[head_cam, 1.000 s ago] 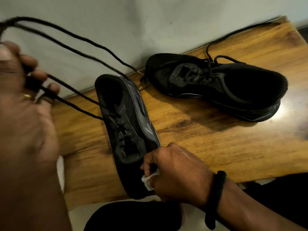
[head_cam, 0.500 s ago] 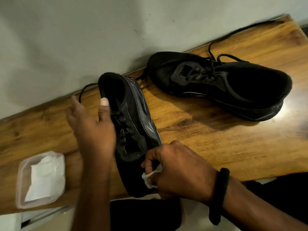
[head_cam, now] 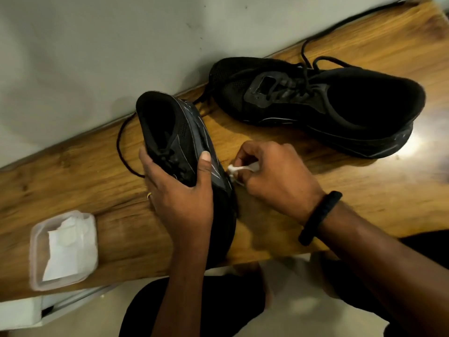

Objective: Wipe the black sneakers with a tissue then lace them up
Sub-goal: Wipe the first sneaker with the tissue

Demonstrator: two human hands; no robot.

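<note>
Two black sneakers lie on a wooden table [head_cam: 315, 190]. My left hand [head_cam: 179, 188] grips the near sneaker [head_cam: 179, 132] across its laced middle, thumb on its right side, heel end pointing to the wall. Its loose black lace [head_cam: 120, 147] loops out on the left. My right hand [head_cam: 274, 176] pinches a crumpled white tissue [head_cam: 239, 169] against the sneaker's right sidewall. The second sneaker [head_cam: 320, 103] rests at the back right, laces slack.
A clear plastic container [head_cam: 36, 254] holding folded white tissues sits at the table's front left. A grey wall runs along the table's far edge. A black cord [head_cam: 364, 14] lies along the wall at the back right. My dark-clothed legs are below the front edge.
My left hand let go of the raised laces, came down and took hold of the near sneaker. My right hand moved the tissue from the toe to the sneaker's right side.
</note>
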